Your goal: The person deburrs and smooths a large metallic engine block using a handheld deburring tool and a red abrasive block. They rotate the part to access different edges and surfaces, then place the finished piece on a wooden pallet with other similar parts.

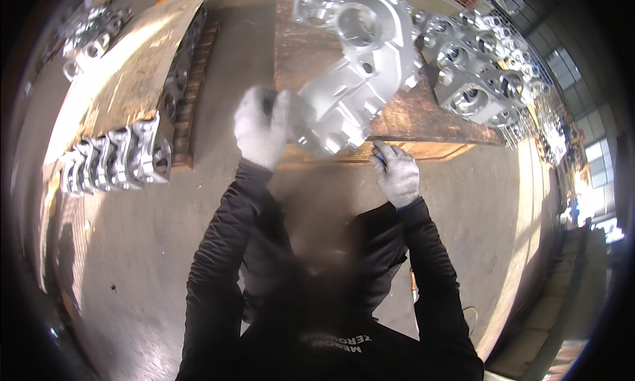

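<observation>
Left hand [261, 126], gloved, closed around near end of large silver casting [354, 70]; right hand [397, 172] loosely curled, fingertips just under casting's lower edge. Casting tilted over wooden board [436, 116]. Beyond right hand, more castings [483, 70] crowded close. Left of left hand, stacked row [116, 159] beside pallet [135, 77], well apart.

Hard sunlight from the right glares off metal; motion blur centrally, dark fisheye-warped rim.

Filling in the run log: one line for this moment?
left hand: grips casting | right hand: at casting's lower edge | casting: over wooden board | more castings on board, right
</observation>
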Tool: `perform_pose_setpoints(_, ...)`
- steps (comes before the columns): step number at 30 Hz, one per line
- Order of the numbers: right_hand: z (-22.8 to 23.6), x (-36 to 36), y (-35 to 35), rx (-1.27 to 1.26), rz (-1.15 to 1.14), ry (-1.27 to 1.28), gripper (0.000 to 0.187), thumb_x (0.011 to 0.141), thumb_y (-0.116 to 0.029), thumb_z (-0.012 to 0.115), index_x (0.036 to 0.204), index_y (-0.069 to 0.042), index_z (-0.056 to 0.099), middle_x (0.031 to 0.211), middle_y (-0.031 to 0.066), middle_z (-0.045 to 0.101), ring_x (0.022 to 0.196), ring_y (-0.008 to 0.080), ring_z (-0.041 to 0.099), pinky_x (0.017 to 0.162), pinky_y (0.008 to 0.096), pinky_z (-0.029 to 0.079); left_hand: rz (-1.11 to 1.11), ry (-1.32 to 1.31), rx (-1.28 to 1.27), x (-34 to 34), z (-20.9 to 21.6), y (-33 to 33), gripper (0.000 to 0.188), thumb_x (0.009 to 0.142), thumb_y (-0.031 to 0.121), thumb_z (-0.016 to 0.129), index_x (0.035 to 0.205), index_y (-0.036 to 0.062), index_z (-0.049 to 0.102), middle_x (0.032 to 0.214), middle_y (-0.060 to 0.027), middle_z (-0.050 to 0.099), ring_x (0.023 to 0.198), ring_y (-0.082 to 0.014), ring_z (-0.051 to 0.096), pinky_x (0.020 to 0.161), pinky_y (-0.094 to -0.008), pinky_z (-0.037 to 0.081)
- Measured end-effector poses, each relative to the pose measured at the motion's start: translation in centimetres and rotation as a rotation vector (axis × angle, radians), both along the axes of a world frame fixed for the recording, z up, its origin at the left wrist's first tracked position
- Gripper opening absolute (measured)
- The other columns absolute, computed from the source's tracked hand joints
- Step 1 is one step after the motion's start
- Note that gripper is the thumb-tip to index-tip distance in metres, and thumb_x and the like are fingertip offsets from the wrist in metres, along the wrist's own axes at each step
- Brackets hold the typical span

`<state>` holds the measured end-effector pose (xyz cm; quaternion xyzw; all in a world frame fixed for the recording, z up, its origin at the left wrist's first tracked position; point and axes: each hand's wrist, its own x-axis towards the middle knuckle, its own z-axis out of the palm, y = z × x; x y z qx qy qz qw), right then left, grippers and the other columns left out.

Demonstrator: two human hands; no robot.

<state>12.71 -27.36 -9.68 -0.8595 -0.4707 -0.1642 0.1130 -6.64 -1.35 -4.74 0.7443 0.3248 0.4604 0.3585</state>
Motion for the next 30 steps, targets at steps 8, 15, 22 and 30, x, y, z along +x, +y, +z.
perform_pose_setpoints(8, 0.7, 3.6, 1.2, 0.208, 0.177, -0.064, 0.033, 0.095, -0.024, 0.080, 0.126, -0.013, 0.073, 0.100, 0.0124, 0.071, 0.090, 0.0359, 0.072, 0.078, 0.0466, 0.060, -0.217, 0.438, -0.039, 8.0, 4.8, 2.2, 0.066, 0.106, 0.059, 0.059, 0.131, -0.0013, 0.068, 0.123, -0.0288, 0.074, 0.120, -0.0428, 0.071, 0.104, -0.0475, 0.054)
perform_pose_setpoints(15, -2.7, -0.1, 2.0, 0.248, 0.015, 0.260, 0.032, 0.096, -0.029, 0.078, 0.123, -0.012, 0.074, 0.099, 0.0160, 0.076, 0.087, 0.0387, 0.075, 0.075, 0.0467, 0.061, -0.077, 0.682, 0.039, 9.5, 4.7, 0.3, 0.066, 0.105, 0.063, 0.052, 0.125, 0.0042, 0.074, 0.115, -0.0260, 0.078, 0.115, -0.0461, 0.072, 0.100, -0.0536, 0.055)
perform_pose_setpoints(22, 1.6, -3.8, 1.5, 0.248, 0.155, 0.399, 0.025, 0.095, -0.029, 0.076, 0.116, -0.015, 0.078, 0.089, 0.0136, 0.078, 0.086, 0.0361, 0.077, 0.076, 0.0472, 0.061, -0.015, 0.650, 0.117, 9.8, 4.6, 0.0, 0.065, 0.105, 0.061, 0.052, 0.123, 0.0026, 0.074, 0.114, -0.0286, 0.076, 0.114, -0.0490, 0.070, 0.099, -0.0548, 0.054)
perform_pose_setpoints(30, 9.7, 5.0, 1.4, -0.076, 0.254, 0.521, 0.047, 0.096, -0.052, 0.074, 0.122, -0.014, 0.083, 0.109, 0.0186, 0.080, 0.102, 0.0380, 0.076, 0.094, 0.0451, 0.060, -0.048, 0.635, 0.120, 9.7, 4.2, 0.5, 0.065, 0.106, 0.060, 0.051, 0.122, 0.0012, 0.073, 0.116, -0.0305, 0.074, 0.116, -0.0496, 0.069, 0.100, -0.0536, 0.053)
